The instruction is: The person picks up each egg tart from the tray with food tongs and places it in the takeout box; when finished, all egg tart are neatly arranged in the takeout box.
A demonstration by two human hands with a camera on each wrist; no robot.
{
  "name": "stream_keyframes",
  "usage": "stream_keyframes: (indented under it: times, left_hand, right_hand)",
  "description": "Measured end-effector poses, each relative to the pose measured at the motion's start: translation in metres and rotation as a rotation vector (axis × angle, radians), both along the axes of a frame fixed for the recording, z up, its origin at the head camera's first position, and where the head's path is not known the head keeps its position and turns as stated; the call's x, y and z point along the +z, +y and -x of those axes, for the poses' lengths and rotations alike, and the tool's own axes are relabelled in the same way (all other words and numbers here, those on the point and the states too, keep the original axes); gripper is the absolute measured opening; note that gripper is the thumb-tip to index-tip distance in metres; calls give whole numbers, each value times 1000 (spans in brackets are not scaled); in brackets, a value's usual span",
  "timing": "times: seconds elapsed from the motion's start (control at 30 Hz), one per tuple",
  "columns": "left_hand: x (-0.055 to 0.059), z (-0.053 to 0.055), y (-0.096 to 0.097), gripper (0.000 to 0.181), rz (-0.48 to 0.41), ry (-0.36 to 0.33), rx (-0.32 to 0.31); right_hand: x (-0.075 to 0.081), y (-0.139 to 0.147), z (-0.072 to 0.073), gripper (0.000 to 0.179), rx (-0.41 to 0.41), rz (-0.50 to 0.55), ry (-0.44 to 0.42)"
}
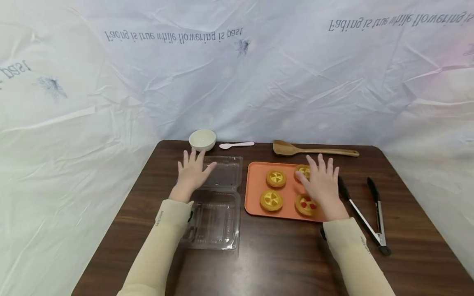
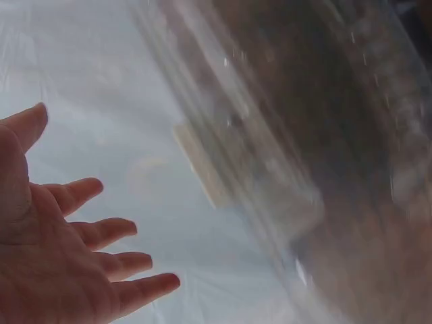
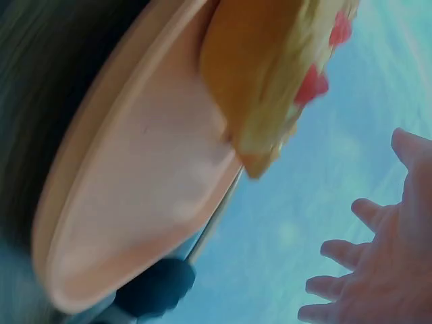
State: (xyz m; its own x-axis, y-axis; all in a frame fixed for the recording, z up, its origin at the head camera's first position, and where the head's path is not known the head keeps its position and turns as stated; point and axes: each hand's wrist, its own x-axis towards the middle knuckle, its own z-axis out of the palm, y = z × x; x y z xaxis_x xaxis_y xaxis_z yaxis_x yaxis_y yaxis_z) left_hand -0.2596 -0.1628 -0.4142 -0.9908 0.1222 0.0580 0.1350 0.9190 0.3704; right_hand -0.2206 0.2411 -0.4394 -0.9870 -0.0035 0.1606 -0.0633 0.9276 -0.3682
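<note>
My left hand (image 1: 192,172) hovers with spread fingers over a clear plastic clamshell box (image 1: 222,218), which lies unfolded on the table. It holds nothing, and in the left wrist view its palm (image 2: 54,250) shows apart from the blurred box. Over the right side of an orange tray (image 1: 255,205) my right hand (image 1: 322,185) is held with its fingers spread, likewise holding nothing. Several egg tarts lie on the tray: two tarts (image 1: 276,178) (image 1: 271,200) at left, one tart (image 1: 303,170) partly behind the right hand, and a red-topped tart (image 1: 305,204) below that hand.
At the back stand a white bowl (image 1: 202,139), a pale pink spoon (image 1: 237,145) and a wooden spatula (image 1: 314,151). Black-tipped metal tongs (image 1: 377,222) lie spread at the right, beside the tray. A pale printed curtain (image 1: 237,82) hangs behind the dark wooden table (image 1: 266,255).
</note>
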Motion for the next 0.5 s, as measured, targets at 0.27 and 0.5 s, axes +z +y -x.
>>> stream_keyframes:
  times: [0.27, 0.5]
  left_hand:
    - [14, -8, -45, 76, -85, 17, 51]
    - [22, -29, -75, 79, -107, -2, 55]
  right_hand:
    - [8, 40, -21, 79, -72, -7, -1]
    - [7, 72, -51, 81, -104, -13, -30]
